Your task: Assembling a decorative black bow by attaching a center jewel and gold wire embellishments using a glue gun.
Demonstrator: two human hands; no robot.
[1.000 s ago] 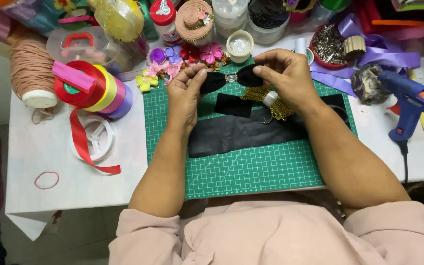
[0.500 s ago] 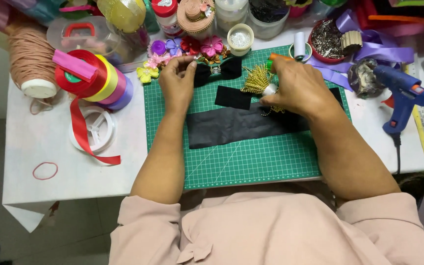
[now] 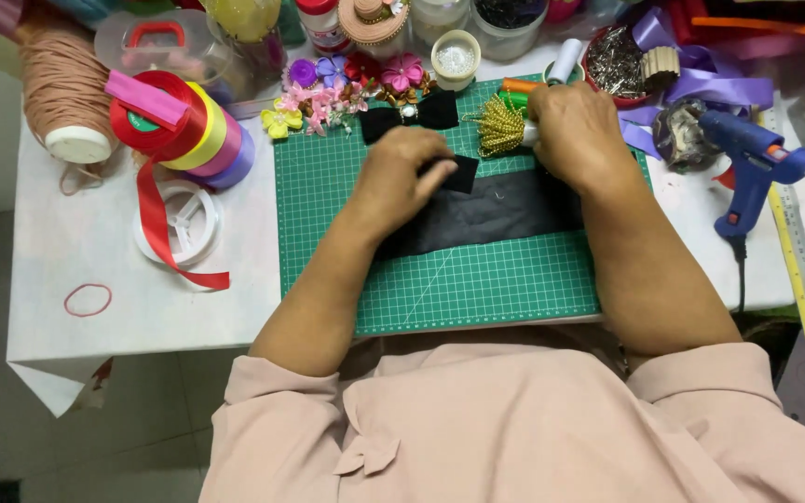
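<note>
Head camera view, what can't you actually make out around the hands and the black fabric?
- Left hand: fingertips curl over the small black fabric piece; its grip is hidden.
- Right hand: covers whatever it holds beside the gold bead chain.
- Long black fabric strip: ends hidden under both forearms.
- Jars along the top: cut off by the frame edge.

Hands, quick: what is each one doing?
Left hand: fingers closed on the small black fabric piece.
Right hand: closed by the gold bead chain; contents hidden.
</note>
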